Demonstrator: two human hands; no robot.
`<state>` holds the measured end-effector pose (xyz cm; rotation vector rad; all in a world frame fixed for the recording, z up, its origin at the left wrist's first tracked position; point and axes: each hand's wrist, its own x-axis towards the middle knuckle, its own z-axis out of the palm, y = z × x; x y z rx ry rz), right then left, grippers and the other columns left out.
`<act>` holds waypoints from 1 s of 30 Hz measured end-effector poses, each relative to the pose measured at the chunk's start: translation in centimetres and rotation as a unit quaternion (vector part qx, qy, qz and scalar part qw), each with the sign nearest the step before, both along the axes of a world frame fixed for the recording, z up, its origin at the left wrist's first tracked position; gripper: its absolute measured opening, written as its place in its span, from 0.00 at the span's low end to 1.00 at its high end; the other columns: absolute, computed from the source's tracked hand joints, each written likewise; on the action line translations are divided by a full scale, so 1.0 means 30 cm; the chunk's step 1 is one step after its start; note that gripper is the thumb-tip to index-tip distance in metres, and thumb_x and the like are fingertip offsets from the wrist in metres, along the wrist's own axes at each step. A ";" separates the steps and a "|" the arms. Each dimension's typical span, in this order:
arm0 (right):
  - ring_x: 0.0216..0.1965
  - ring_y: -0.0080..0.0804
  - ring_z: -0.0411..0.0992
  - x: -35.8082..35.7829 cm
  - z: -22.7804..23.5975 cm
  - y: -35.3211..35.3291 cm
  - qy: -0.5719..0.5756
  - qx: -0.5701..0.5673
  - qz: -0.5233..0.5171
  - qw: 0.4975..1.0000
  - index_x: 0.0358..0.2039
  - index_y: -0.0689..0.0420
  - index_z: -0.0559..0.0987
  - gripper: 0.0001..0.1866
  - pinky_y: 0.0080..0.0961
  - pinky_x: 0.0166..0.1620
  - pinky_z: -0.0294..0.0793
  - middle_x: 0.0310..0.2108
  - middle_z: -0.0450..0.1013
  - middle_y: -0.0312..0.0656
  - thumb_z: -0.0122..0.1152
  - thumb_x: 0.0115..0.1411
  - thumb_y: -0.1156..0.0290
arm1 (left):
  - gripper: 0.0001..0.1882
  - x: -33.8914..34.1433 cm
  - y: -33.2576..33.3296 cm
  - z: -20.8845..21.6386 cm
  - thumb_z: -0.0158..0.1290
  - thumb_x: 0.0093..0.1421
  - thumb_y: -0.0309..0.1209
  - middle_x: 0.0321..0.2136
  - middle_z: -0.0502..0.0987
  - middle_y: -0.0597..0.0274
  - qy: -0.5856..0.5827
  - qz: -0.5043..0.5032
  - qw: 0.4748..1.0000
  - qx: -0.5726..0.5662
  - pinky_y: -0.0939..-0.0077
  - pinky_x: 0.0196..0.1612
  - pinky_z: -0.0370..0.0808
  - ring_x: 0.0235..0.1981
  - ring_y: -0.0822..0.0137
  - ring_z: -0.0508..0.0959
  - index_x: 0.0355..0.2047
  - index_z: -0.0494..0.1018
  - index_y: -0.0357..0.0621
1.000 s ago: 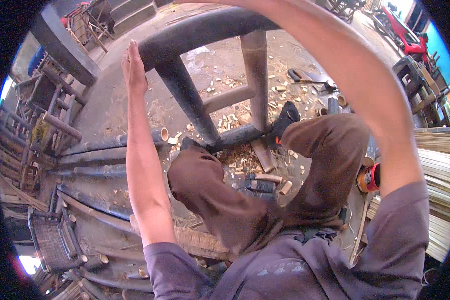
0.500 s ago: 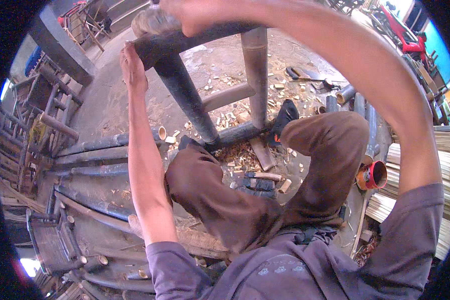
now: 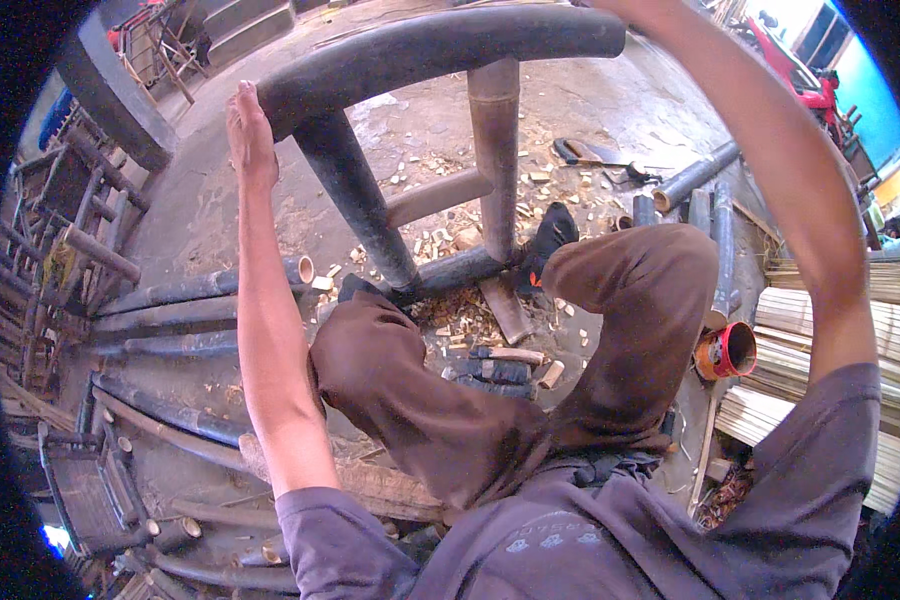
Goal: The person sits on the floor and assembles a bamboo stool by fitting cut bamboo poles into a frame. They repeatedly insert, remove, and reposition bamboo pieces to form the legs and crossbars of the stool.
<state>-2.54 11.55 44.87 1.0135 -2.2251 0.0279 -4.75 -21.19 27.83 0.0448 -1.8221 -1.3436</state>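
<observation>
A dark bamboo frame stands upright on the floor between my feet. Its thick top pole (image 3: 440, 48) curves across the upper view, above two uprights (image 3: 355, 190) joined by a short crosspiece (image 3: 440, 197) and a bottom pole (image 3: 460, 272). My left hand (image 3: 251, 138) rests against the top pole's left end, its fingers stretched upward and not wrapped round it. At the upper edge, just past the pole's right end, my right hand (image 3: 635, 10) is mostly cut off. Its fingers, and anything in them, are hidden.
Wood chips (image 3: 450, 240) litter the floor round the frame. A handsaw (image 3: 595, 153) lies beyond. Bamboo poles (image 3: 195, 290) lie at the left, cut strips (image 3: 810, 345) are stacked at the right, and a red-orange can (image 3: 727, 351) sits near my knee.
My right hand has swung right and away from the top pole's left end; the blurred brown object beside it has gone out of view. My left hand's fingers have straightened.
</observation>
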 end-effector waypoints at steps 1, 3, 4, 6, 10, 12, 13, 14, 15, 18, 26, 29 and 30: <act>0.27 0.34 0.77 0.002 -0.005 0.001 -0.043 0.039 -0.078 0.995 0.47 0.66 0.71 0.20 0.26 0.22 0.74 0.31 0.76 0.52 0.60 0.58 0.68 | 0.25 0.006 0.006 0.004 0.38 0.69 0.50 0.32 0.67 0.63 -0.008 0.014 1.000 -0.001 0.72 0.44 0.63 0.36 0.69 0.64 0.34 0.69 0.38; 0.30 0.39 0.78 0.081 -0.005 -0.004 -0.227 0.174 -0.255 0.924 0.46 0.64 0.71 0.20 0.30 0.25 0.76 0.34 0.77 0.53 0.61 0.57 0.66 | 0.25 0.003 0.000 0.015 0.38 0.69 0.50 0.34 0.68 0.61 -0.001 0.007 1.000 -0.011 0.71 0.46 0.64 0.37 0.68 0.65 0.36 0.69 0.37; 0.30 0.42 0.78 0.087 0.004 0.010 -0.180 0.175 -0.215 0.944 0.46 0.64 0.71 0.21 0.33 0.27 0.77 0.34 0.77 0.53 0.62 0.54 0.67 | 0.26 -0.006 -0.018 0.006 0.38 0.69 0.50 0.35 0.69 0.60 0.013 -0.012 1.000 -0.021 0.72 0.47 0.64 0.38 0.68 0.66 0.37 0.69 0.36; 0.30 0.45 0.78 0.077 0.040 0.011 -0.131 0.170 -0.168 0.962 0.47 0.64 0.70 0.24 0.36 0.29 0.77 0.33 0.77 0.52 0.63 0.50 0.68 | 0.26 -0.026 -0.058 -0.022 0.38 0.69 0.50 0.37 0.70 0.58 0.015 -0.049 0.999 -0.005 0.72 0.48 0.64 0.40 0.68 0.66 0.39 0.69 0.35; 0.23 0.39 0.75 0.065 0.120 -0.072 -0.131 0.070 -0.101 0.984 0.57 0.66 0.62 0.32 0.33 0.24 0.75 0.32 0.77 0.52 0.59 0.52 0.72 | 0.27 -0.027 -0.078 -0.018 0.39 0.69 0.50 0.39 0.70 0.56 -0.003 -0.071 0.997 0.026 0.72 0.50 0.64 0.42 0.68 0.67 0.43 0.68 0.33; 0.21 0.37 0.73 0.084 0.110 -0.100 -0.135 0.009 -0.043 0.990 0.57 0.68 0.61 0.32 0.32 0.22 0.73 0.30 0.76 0.53 0.58 0.52 0.74 | 0.26 0.001 -0.012 -0.001 0.39 0.70 0.49 0.38 0.71 0.57 0.003 -0.041 0.999 -0.006 0.72 0.50 0.64 0.41 0.68 0.67 0.44 0.68 0.34; 0.20 0.37 0.72 0.092 0.093 -0.111 -0.151 -0.009 -0.005 0.988 0.56 0.69 0.61 0.31 0.33 0.21 0.72 0.28 0.76 0.53 0.57 0.52 0.75 | 0.26 0.018 0.020 0.015 0.39 0.70 0.49 0.38 0.70 0.58 0.006 -0.037 0.999 0.006 0.72 0.50 0.64 0.41 0.68 0.67 0.44 0.68 0.35; 0.22 0.40 0.74 0.037 -0.001 -0.125 -0.107 0.003 0.033 0.994 0.52 0.69 0.65 0.28 0.35 0.23 0.73 0.27 0.76 0.54 0.59 0.50 0.74 | 0.26 0.031 0.053 0.031 0.39 0.70 0.49 0.38 0.70 0.58 0.009 -0.035 0.999 0.017 0.73 0.50 0.64 0.41 0.68 0.67 0.44 0.68 0.35; 0.23 0.42 0.75 -0.028 -0.116 -0.152 -0.065 0.013 0.075 0.995 0.47 0.69 0.69 0.26 0.38 0.25 0.74 0.27 0.76 0.54 0.62 0.48 0.72 | 0.25 0.042 0.062 0.035 0.39 0.70 0.50 0.38 0.70 0.59 0.009 -0.029 0.999 0.026 0.73 0.49 0.64 0.41 0.68 0.67 0.44 0.68 0.35; 0.30 0.51 0.78 -0.023 -0.182 -0.245 -0.032 0.077 0.082 0.993 0.54 0.68 0.67 0.34 0.43 0.32 0.77 0.28 0.76 0.59 0.66 0.47 0.69 | 0.26 0.003 -0.024 -0.017 0.38 0.70 0.50 0.38 0.70 0.60 0.001 -0.115 0.989 0.091 0.73 0.49 0.64 0.41 0.69 0.67 0.44 0.68 0.35; 0.19 0.38 0.70 0.101 -0.072 -0.137 -0.216 0.047 0.013 0.975 0.56 0.68 0.58 0.27 0.29 0.19 0.73 0.28 0.71 0.51 0.50 0.56 0.80 | 0.29 -0.053 -0.146 -0.062 0.38 0.69 0.53 0.41 0.69 0.57 -0.011 -0.105 0.993 0.061 0.72 0.52 0.62 0.44 0.68 0.66 0.46 0.68 0.35; 0.18 0.35 0.69 0.185 0.067 -0.028 -0.263 0.073 -0.018 0.962 0.50 0.66 0.62 0.20 0.24 0.17 0.71 0.24 0.69 0.45 0.51 0.57 0.79 | 0.30 -0.040 -0.050 -0.031 0.39 0.69 0.52 0.46 0.71 0.57 -0.006 -0.091 0.992 0.084 0.68 0.57 0.62 0.48 0.65 0.69 0.49 0.68 0.34; 0.18 0.32 0.68 0.175 0.050 0.007 -0.259 -0.006 0.074 0.963 0.45 0.65 0.63 0.14 0.21 0.16 0.69 0.24 0.69 0.43 0.50 0.58 0.79 | 0.31 -0.005 -0.027 -0.019 0.38 0.69 0.53 0.47 0.70 0.55 -0.012 -0.065 0.997 0.050 0.70 0.57 0.61 0.49 0.65 0.68 0.50 0.67 0.32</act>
